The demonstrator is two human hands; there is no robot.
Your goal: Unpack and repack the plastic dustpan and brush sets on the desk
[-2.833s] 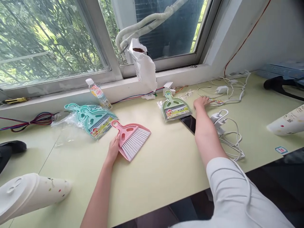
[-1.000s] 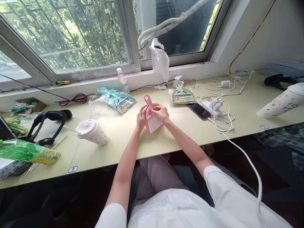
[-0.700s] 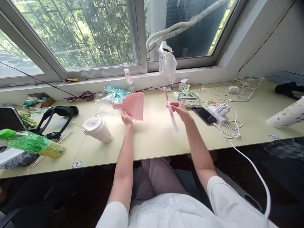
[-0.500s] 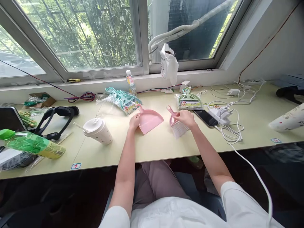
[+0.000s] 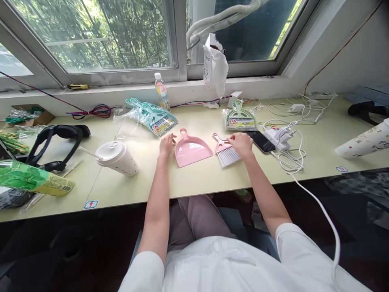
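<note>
A pink dustpan [image 5: 193, 152] lies on the table in front of me, its looped handle pointing toward the window. Just left of it is my left hand [image 5: 167, 145], fingers apart and holding nothing. To the dustpan's right rests a small pink hand brush [image 5: 226, 155] with pale bristles, flat on the tabletop. My right hand [image 5: 242, 143] is at the brush's right edge, fingers loosely bent and not wrapped round it; whether the fingertips still touch it I cannot tell. Behind lie wrapped teal brush sets [image 5: 154, 117] and a wrapped green set [image 5: 240, 117].
On the left stand a lidded cup with straw [image 5: 117, 158], a black headset [image 5: 57, 146] and a green bottle [image 5: 36, 178]. A phone [image 5: 260, 141], a white charger [image 5: 278, 138] and tangled cables are on the right. A clear bottle [image 5: 162, 91] stands near the window.
My left hand has let go of the dustpan and moved left. The brush now lies flat, and my right hand has loosened from it. The view has tilted slightly downward.
</note>
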